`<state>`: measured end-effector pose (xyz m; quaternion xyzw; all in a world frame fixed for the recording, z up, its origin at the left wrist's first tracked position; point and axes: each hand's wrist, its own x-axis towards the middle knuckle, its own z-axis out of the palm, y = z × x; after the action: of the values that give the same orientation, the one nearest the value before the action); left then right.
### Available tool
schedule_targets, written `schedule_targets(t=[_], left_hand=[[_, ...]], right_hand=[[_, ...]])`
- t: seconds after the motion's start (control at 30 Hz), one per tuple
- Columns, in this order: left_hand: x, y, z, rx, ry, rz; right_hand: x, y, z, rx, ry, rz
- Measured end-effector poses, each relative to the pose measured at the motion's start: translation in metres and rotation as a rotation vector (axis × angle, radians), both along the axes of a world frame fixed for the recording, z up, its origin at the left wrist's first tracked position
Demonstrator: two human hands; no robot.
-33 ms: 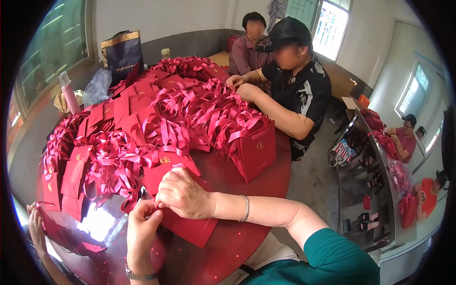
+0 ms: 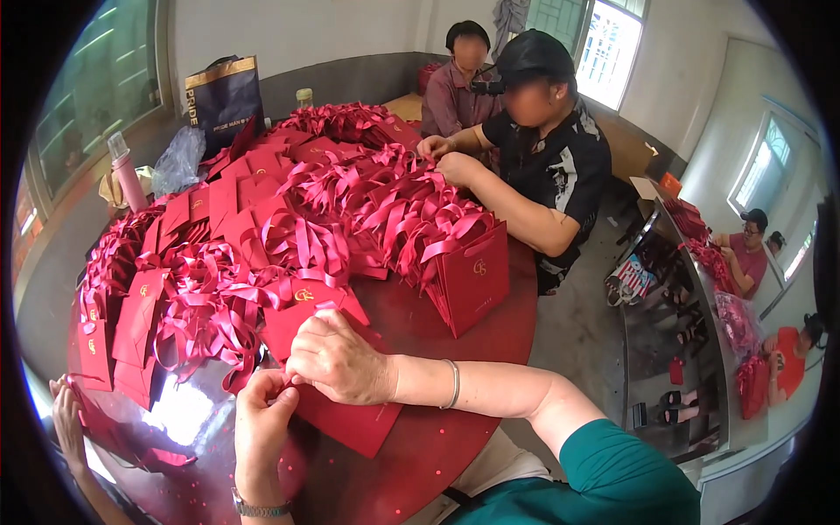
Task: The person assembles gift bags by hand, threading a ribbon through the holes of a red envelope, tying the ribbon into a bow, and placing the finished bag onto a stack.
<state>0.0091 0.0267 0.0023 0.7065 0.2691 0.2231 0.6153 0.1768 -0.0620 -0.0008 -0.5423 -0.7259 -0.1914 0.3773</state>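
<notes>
A red paper gift bag (image 2: 354,424) lies slanted on the near side of the round table, under my hands. My left hand (image 2: 264,407) pinches its upper left edge between thumb and fingers. Right beside it, my right hand (image 2: 337,360) is closed at the same edge, knuckles up and fingertips mostly hidden. A bit of pink ribbon (image 2: 325,306) shows just above my right knuckles; I cannot tell whether it belongs to this bag. Another red bag (image 2: 302,319) lies flat just beyond my hands, with several bags with pink ribbon handles (image 2: 468,276) standing farther right.
Red bags and ribbons (image 2: 306,241) heap across the dark red table (image 2: 490,376). A pink bottle (image 2: 129,179), plastic bag (image 2: 179,162) and dark tote (image 2: 223,101) stand at the back left. A co-worker in black (image 2: 547,157) works opposite; another person's hand (image 2: 66,420) is at the left edge.
</notes>
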Motion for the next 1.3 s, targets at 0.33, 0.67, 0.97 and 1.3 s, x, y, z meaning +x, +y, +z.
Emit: schedule_targets(t=[0.33,0.67,0.97,1.3], left_hand=[[0.005,-0.003,-0.007,-0.152,0.016,0.090],[-0.003,0.000,0.001,-0.360,0.042,0.009],[-0.002,0.001,0.003,-0.394,0.020,0.014],[-0.001,0.004,-0.003,-0.388,0.003,0.007]], right_hand=[[0.001,-0.019,0.006,-0.032,-0.068,-0.075],[-0.004,-0.014,0.007,-0.073,-0.013,-0.001],[-0.003,-0.015,0.006,-0.064,-0.055,-0.008],[-0.007,-0.016,0.009,-0.079,-0.071,-0.102]])
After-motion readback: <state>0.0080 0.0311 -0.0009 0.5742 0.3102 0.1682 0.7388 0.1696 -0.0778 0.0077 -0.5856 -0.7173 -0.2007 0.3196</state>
